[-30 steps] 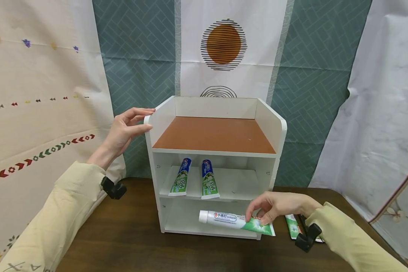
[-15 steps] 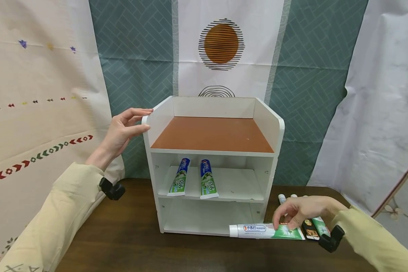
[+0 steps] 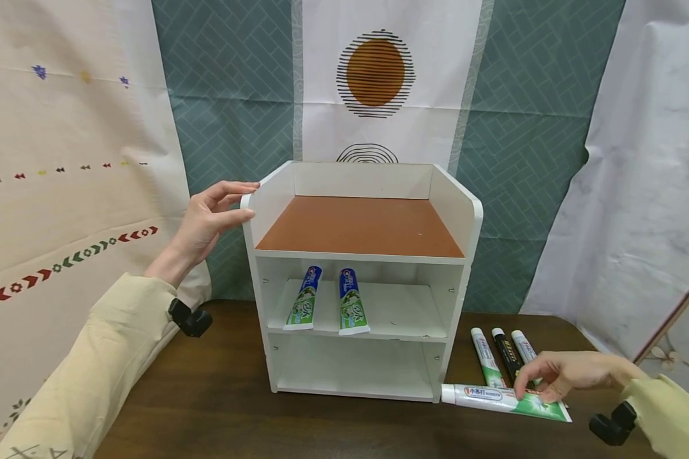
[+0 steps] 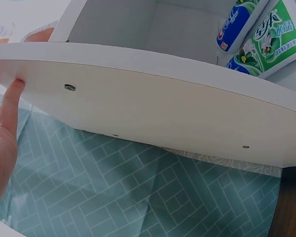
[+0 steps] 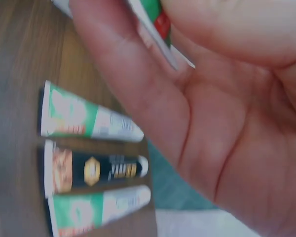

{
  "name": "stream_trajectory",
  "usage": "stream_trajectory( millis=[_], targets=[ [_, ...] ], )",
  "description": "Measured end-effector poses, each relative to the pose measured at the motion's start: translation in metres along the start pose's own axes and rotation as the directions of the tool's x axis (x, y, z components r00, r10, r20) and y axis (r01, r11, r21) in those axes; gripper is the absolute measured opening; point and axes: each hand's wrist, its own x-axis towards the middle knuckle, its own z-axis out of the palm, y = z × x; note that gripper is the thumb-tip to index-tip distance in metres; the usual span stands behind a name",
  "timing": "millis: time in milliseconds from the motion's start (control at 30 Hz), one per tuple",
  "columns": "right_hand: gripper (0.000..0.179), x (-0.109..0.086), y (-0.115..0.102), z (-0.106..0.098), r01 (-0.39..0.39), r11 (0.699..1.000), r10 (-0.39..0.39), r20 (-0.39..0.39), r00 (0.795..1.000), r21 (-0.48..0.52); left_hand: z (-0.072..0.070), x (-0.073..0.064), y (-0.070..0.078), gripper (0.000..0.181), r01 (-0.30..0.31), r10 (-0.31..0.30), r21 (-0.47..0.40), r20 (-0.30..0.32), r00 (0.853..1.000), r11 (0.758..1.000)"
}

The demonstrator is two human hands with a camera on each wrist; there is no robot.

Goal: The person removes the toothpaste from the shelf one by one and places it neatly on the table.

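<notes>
Right hand (image 3: 571, 371) pinches toothpaste tube (image 3: 496, 399) nearer its flat end, beside shelf unit (image 3: 363, 224), presumably leaving cap free. Left hand's (image 3: 214, 211) extended fingers touch the unit's side, probably steadying it.

Teal, white-panelled cloth (image 3: 425, 127) backs a dark table (image 3: 298, 427) — probably wooden.

Head faces cabinet (image 3: 360, 226); wrist views close

Right hand (image 3: 574, 376), white-green tube (image 3: 485, 396) | shift right, past front of white cabinet (image 3: 356, 256) | three tubes (image 3: 506, 352) come uncovered
</notes>
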Motion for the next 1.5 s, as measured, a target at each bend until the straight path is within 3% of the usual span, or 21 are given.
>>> stream_trajectory(
  millis=[200, 400, 633, 733, 833, 933, 1000, 1133, 1233, 1300, 1500],
  targets=[
    [0.033, -0.034, 0.024, 0.000, 0.098, 0.995, -0.098, -0.026, 0.995, 0.001, 0.001, 0.001, 0.000, 0.032, 0.007, -0.007, 0.004, -0.006, 1.000, 1.000],
    [0.033, -0.063, 0.048, 0.009, 0.092, 0.988, -0.071, -0.160, 0.984, 0.124, 0.001, 0.000, 0.000, 0.032, 0.007, -0.007, 0.011, -0.006, 1.000, 1.000],
    [0.038, -0.067, 0.071, 0.014, 0.126, 0.981, -0.084, -0.266, 0.960, 0.145, -0.001, 0.001, 0.001, 0.031, 0.012, -0.012, 0.023, -0.008, 1.000, 1.000],
    [0.040, -0.064, 0.079, 0.014, 0.121, 0.980, -0.063, -0.335, 0.940, 0.156, -0.001, 0.001, 0.002, 0.031, 0.014, -0.014, 0.026, -0.010, 1.000, 1.000],
    [0.044, -0.060, 0.088, 0.015, 0.138, 0.971, -0.042, -0.429, 0.902, 0.193, -0.001, 0.000, 0.001, 0.032, 0.016, -0.015, 0.028, -0.013, 1.000, 0.999],
    [0.045, -0.056, 0.095, 0.018, 0.158, 0.971, -0.035, -0.545, 0.838, 0.181, -0.001, 0.000, 0.001, 0.031, 0.013, -0.013, 0.027, -0.010, 1.000, 1.000],
    [0.043, -0.054, 0.098, 0.021, 0.170, 0.971, -0.028, -0.629, 0.777, 0.167, 0.000, 0.000, 0.000, 0.031, 0.010, -0.010, 0.025, -0.009, 1.000, 1.000],
    [0.040, -0.051, 0.102, 0.023, 0.152, 0.980, 0.004, -0.783, 0.622, 0.127, 0.000, 0.000, 0.000, 0.032, 0.018, -0.017, 0.027, -0.017, 1.000, 0.999],
    [0.039, -0.051, 0.105, 0.020, 0.164, 0.979, 0.011, -0.844, 0.536, 0.117, 0.000, 0.000, 0.000, 0.031, 0.017, -0.016, 0.028, -0.020, 1.000, 0.999],
    [0.038, -0.054, 0.107, 0.017, 0.165, 0.979, 0.019, -0.862, 0.507, 0.118, -0.001, 0.000, 0.000, 0.031, 0.013, -0.012, 0.024, -0.018, 1.000, 1.000],
    [0.033, -0.066, 0.114, 0.010, 0.105, 0.987, 0.052, -0.870, 0.491, 0.118, 0.000, 0.000, 0.002, 0.031, 0.017, -0.017, 0.029, -0.018, 1.000, 0.999]
  ],
)
